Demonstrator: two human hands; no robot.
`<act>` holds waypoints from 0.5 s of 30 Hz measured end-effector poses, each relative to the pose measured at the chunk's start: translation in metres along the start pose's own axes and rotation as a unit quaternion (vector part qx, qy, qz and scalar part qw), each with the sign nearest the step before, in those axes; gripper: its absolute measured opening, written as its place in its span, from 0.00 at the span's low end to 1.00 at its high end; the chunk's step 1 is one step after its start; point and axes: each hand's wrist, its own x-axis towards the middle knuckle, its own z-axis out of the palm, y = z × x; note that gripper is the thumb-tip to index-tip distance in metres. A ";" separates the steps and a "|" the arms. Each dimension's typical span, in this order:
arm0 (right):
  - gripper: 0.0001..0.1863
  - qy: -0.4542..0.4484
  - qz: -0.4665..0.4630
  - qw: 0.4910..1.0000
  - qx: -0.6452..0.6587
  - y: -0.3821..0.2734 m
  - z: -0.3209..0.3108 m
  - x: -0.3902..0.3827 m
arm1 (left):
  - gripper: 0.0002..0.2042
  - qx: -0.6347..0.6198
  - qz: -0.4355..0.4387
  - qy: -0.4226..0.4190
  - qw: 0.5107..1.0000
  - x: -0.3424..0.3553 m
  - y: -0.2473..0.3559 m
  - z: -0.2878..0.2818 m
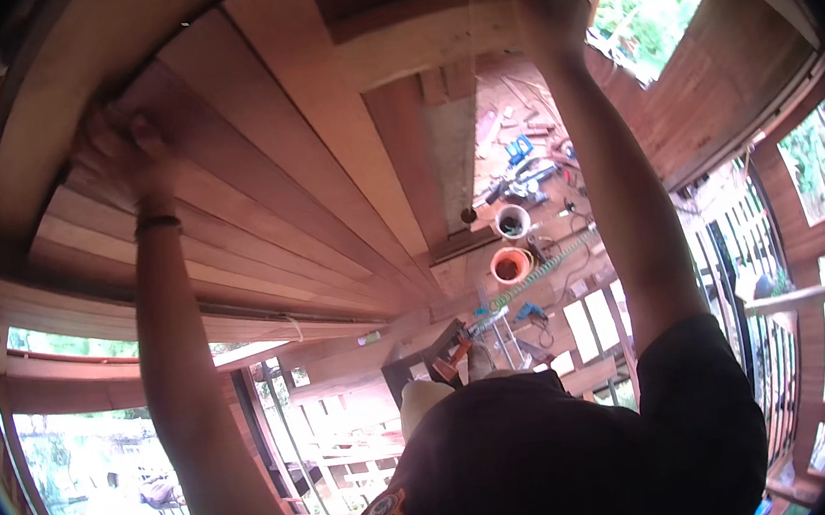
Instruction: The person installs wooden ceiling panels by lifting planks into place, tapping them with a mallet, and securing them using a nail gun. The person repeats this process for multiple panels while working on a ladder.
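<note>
My left hand (125, 157) reaches up against the wooden planks (248, 124), near their outer end beside a thick curved beam (37, 126). Its fingers are spread and a little blurred, and a dark band circles the wrist. High on the right, my right hand (553, 16) is raised with its fingers closed, close to the end of a pale wooden crosspiece (430, 39). A bit of blue shows beside the closed fingers, but what they hold is hidden and blurred. The planks lie edge to edge in several reddish and lighter tones.
Far below, tools and wood scraps lie scattered on the floor, with a blue tool (519, 150) among them. A white bucket (498, 220) and an orange bucket (495, 267) stand near a green hose (544, 269). A metal stepladder (510, 343) and barred openings are lower down.
</note>
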 end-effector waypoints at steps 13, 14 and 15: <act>0.08 0.012 -0.001 0.999 0.033 0.005 0.028 0.014 | 0.33 -0.088 -0.039 -0.042 0.994 0.026 0.015 -0.014; 0.09 0.021 -0.069 0.996 -0.050 0.014 0.026 0.014 | 0.34 -0.098 -0.039 -0.049 0.993 0.031 0.018 -0.013; 0.10 0.009 -0.037 0.998 -0.053 0.026 0.031 0.009 | 0.35 -0.105 -0.042 -0.076 0.991 0.024 0.018 -0.016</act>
